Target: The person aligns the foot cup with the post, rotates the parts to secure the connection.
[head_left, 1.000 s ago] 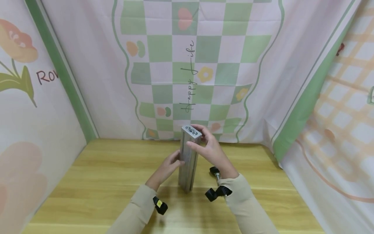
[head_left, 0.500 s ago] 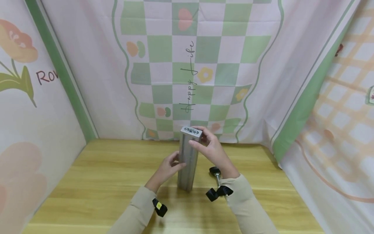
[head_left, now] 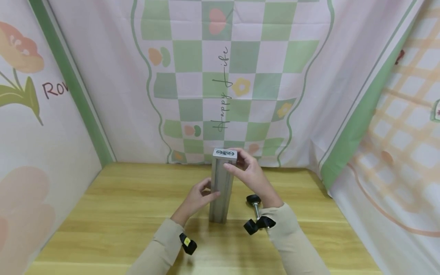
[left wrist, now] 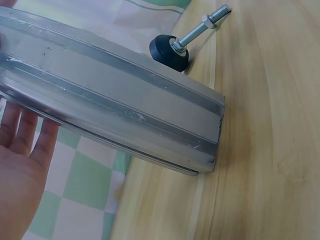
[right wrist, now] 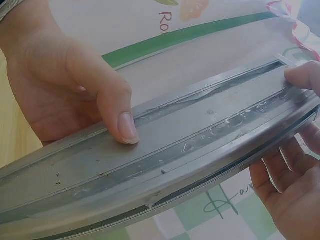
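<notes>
the left hand (head_left: 195,198) holds the metal profile (head_left: 221,191) around its middle, thumb across the near face and fingers going behind. the right hand (head_left: 252,175) grips the same piece higher up, just below the flat end plate (head_left: 225,153), with its thumb also on the near face and its fingers on the far side. so the profile stands upright between the two hands, its lower end below the left fingers and seeming to meet the wooden table (head_left: 103,214). its long grooves face the left thumb.

below the right hand, near its wrist, a levelling foot (head_left: 254,200) lies on the table, black pad away from the person and threaded stud toward them. the black block (head_left: 258,225) on the right sleeve (head_left: 292,236) stands in the way of the stud's end in the head view; seen from the left wrist, the profile covers an edge of the pad. another black block (head_left: 188,243), with a yellow patch, sits on the left sleeve (head_left: 161,244) behind the left hand. beyond both hands hangs a curtain (head_left: 220,84) with green and white checks, at the table's far edge.
</notes>
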`<act>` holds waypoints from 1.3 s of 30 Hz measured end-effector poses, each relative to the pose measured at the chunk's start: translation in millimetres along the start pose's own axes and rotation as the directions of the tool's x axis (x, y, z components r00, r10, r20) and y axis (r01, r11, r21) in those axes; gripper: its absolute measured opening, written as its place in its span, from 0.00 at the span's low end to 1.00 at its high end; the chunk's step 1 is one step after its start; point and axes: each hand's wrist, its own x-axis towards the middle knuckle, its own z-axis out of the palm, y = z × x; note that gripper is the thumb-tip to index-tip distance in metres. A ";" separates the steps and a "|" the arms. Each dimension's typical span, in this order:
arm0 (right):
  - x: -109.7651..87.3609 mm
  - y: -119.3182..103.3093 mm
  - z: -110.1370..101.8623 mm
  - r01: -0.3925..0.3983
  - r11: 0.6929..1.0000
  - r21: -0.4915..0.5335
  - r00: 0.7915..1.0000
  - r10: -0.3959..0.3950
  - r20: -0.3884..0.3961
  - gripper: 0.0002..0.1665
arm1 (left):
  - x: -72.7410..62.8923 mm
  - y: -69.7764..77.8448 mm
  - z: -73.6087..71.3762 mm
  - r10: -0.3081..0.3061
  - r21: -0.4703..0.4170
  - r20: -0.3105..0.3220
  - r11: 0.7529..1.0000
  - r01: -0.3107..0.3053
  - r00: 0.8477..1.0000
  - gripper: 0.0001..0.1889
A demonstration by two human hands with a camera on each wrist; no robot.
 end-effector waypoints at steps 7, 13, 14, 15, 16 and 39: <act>-1.9 -0.4 -0.7 -0.017 0.999 0.032 1.000 0.018 -0.006 0.27 | 0.8 -1.1 3.3 -0.018 0.014 -0.034 1.000 0.018 0.999 0.20; -2.1 -1.3 -0.5 -0.024 0.999 0.040 1.000 0.024 -0.007 0.28 | 2.1 4.3 -0.4 0.056 0.052 -0.041 0.997 -0.054 0.998 0.20; -2.1 -1.7 -0.6 -0.023 0.999 0.038 1.000 0.023 -0.007 0.28 | 2.8 6.0 -1.3 0.077 0.057 -0.043 0.996 -0.075 0.996 0.20; -1.9 -1.7 -0.6 -0.020 0.999 0.037 1.000 0.020 -0.007 0.28 | 3.6 7.5 -2.5 0.100 0.061 -0.046 0.993 -0.097 0.994 0.20; -1.7 -1.7 -0.7 -0.015 0.999 0.037 1.000 0.016 -0.005 0.28 | 4.4 9.7 -3.7 0.122 0.063 -0.046 0.991 -0.119 0.991 0.21; -3.0 -0.7 -5.5 -0.005 1.000 0.012 1.000 0.006 -0.021 0.27 | 25.4 54.2 -23.1 0.258 0.085 -0.035 0.963 -0.255 0.965 0.24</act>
